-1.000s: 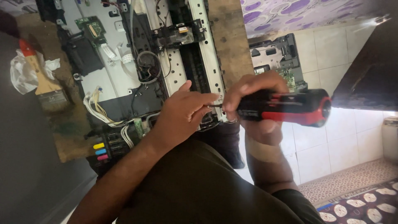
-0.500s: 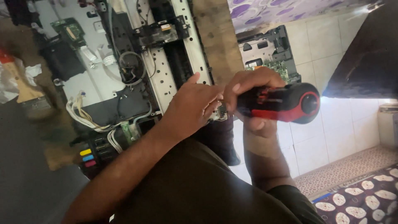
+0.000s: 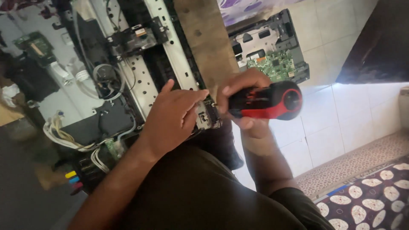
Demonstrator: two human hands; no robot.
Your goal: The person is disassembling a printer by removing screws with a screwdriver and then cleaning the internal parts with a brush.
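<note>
An opened printer [image 3: 140, 81] lies on a wooden table, its metal rail, black carriage and white cables exposed. My left hand [image 3: 172, 117] rests on the near end of the metal rail, fingers spread over a small metal bracket [image 3: 206, 115]. My right hand [image 3: 245, 100] grips a red and black screwdriver [image 3: 268, 101] by its thick handle, its tip pointed at the bracket beside my left fingers. The tip itself is hidden behind my fingers.
A detached printer part with a green circuit board [image 3: 272, 51] lies on the white tiled floor beyond the wooden table edge [image 3: 204, 38]. Coloured ink tubes [image 3: 74, 179] sit at the printer's near left. A patterned rug [image 3: 375, 196] is at lower right.
The view has shifted and come closer. My right hand has turned the screwdriver so the handle's round end faces the camera more. My left hand stays on the rail end.
</note>
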